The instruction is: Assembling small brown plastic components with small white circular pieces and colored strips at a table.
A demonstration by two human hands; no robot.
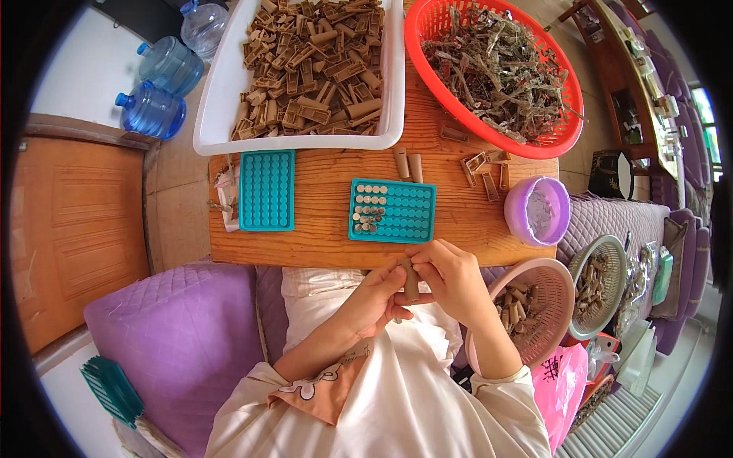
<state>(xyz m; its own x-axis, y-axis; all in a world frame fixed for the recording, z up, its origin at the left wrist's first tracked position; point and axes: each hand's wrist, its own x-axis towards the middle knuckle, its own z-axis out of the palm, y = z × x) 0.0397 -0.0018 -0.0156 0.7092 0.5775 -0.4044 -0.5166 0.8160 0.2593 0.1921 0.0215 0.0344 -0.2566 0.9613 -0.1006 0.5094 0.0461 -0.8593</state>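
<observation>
I hold the brown tapered piece (411, 284) by the near edge of the counter (321, 202), my left hand (372, 296) curled round its side and my right hand (450, 276) pinching its upper end, and judge it light, stiff and slightly slick, best gripped along its sides.

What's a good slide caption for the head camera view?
Left hand and right hand hold a brown tubular part beside a wooden table bearing a partly filled teal tray.
</observation>
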